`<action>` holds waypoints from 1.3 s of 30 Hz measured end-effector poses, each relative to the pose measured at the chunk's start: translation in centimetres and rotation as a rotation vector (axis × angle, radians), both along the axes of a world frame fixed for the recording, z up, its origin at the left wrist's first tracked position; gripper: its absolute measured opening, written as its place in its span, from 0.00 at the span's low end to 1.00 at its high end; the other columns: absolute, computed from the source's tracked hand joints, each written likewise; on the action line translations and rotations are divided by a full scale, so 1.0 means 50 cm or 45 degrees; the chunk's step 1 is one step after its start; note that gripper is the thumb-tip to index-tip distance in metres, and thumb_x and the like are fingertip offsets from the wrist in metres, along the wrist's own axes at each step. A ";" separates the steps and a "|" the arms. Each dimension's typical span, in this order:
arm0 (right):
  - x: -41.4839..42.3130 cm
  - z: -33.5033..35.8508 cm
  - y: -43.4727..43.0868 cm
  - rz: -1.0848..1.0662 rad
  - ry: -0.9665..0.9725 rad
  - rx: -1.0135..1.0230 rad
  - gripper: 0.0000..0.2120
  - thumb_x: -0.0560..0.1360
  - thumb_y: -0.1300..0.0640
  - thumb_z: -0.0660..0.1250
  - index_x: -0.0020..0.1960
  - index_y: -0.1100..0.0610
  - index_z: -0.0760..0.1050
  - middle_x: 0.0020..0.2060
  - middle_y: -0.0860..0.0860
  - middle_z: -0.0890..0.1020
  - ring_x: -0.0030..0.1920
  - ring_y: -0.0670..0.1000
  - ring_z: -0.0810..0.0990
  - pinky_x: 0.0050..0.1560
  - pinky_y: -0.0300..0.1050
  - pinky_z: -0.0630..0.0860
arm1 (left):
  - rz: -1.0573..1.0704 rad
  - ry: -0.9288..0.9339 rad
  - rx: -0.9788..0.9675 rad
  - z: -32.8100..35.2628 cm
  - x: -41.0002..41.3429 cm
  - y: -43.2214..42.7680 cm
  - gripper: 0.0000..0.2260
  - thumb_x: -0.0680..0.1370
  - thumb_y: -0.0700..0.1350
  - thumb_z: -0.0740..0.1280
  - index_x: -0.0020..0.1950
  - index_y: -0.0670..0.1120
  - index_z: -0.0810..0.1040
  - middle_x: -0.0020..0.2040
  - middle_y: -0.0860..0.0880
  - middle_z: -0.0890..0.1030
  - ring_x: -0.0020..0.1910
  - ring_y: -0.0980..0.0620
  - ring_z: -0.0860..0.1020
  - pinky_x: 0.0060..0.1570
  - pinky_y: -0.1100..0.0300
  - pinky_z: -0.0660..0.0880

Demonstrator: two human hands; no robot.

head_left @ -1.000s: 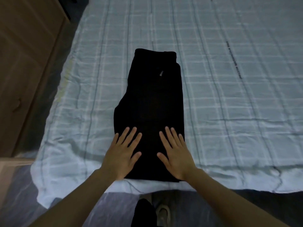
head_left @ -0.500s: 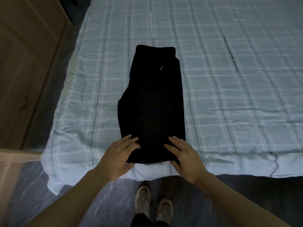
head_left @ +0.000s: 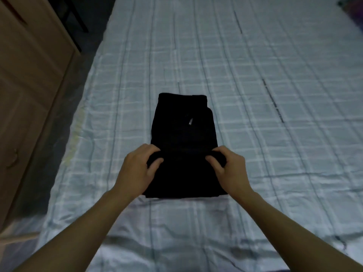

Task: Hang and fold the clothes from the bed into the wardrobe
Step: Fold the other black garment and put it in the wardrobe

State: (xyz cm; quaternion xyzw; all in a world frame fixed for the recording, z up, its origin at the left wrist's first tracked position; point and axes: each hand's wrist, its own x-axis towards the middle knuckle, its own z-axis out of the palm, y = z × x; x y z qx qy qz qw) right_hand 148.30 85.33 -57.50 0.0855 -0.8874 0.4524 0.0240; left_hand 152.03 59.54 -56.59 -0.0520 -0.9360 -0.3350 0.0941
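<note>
Wooden wardrobe (head_left: 29, 85) far left, beside bed (head_left: 275, 154). Left hand (head_left: 137, 169): fingers curled round left end of raised fold. Black garment (head_left: 184, 126) lies mid-bed on checked sheet, near end lifted. Right hand (head_left: 230, 169): fingers pinching fold's right end.

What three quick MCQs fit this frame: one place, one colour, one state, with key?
1. Where does the folded garment lie?
A) on the floor
B) on the checked bed sheet
C) in a drawer

2. What colour is it?
A) white
B) red
C) black

3. What are the left hand and right hand doing?
A) both lie flat, off it
B) both grip its folded-over edge
C) only one touches it

Key:
1 B, the sheet shows all around it.
2 C, the fabric is black.
3 B, fingers and thumbs curl round the cloth on either side.
</note>
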 end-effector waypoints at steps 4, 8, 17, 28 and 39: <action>-0.163 0.018 -0.031 -0.155 -0.070 -0.060 0.07 0.74 0.55 0.73 0.42 0.55 0.77 0.33 0.43 0.80 0.36 0.40 0.79 0.37 0.28 0.72 | 0.003 0.012 0.069 0.018 -0.166 -0.024 0.06 0.76 0.39 0.72 0.51 0.46 0.80 0.45 0.54 0.80 0.42 0.58 0.77 0.47 0.74 0.70; -0.325 0.010 -0.060 -0.254 -0.125 -0.050 0.10 0.74 0.52 0.73 0.40 0.57 0.76 0.33 0.47 0.79 0.34 0.43 0.78 0.35 0.28 0.70 | 0.031 0.003 0.128 0.012 -0.328 -0.038 0.05 0.77 0.40 0.71 0.51 0.48 0.80 0.43 0.57 0.78 0.40 0.60 0.76 0.45 0.74 0.71; -0.547 -0.088 -0.100 -0.402 -0.380 0.054 0.15 0.76 0.55 0.72 0.60 0.56 0.74 0.53 0.53 0.79 0.52 0.50 0.79 0.54 0.43 0.76 | 0.297 -0.196 -0.001 -0.112 -0.545 -0.039 0.13 0.77 0.44 0.71 0.61 0.47 0.76 0.56 0.49 0.80 0.55 0.48 0.77 0.57 0.54 0.74; -0.405 -0.222 -0.131 0.225 -0.014 0.803 0.33 0.82 0.37 0.47 0.81 0.52 0.47 0.80 0.51 0.46 0.80 0.50 0.40 0.78 0.56 0.43 | -0.135 -0.256 -0.545 -0.238 -0.463 -0.009 0.28 0.82 0.59 0.48 0.81 0.50 0.55 0.81 0.51 0.52 0.80 0.51 0.47 0.77 0.42 0.49; -0.413 -0.209 -0.131 0.223 -0.092 0.789 0.33 0.80 0.36 0.47 0.81 0.49 0.46 0.80 0.49 0.45 0.79 0.49 0.39 0.77 0.62 0.45 | -0.137 -0.298 -0.425 -0.229 -0.462 -0.014 0.29 0.82 0.61 0.51 0.81 0.52 0.54 0.82 0.48 0.50 0.80 0.48 0.47 0.75 0.39 0.55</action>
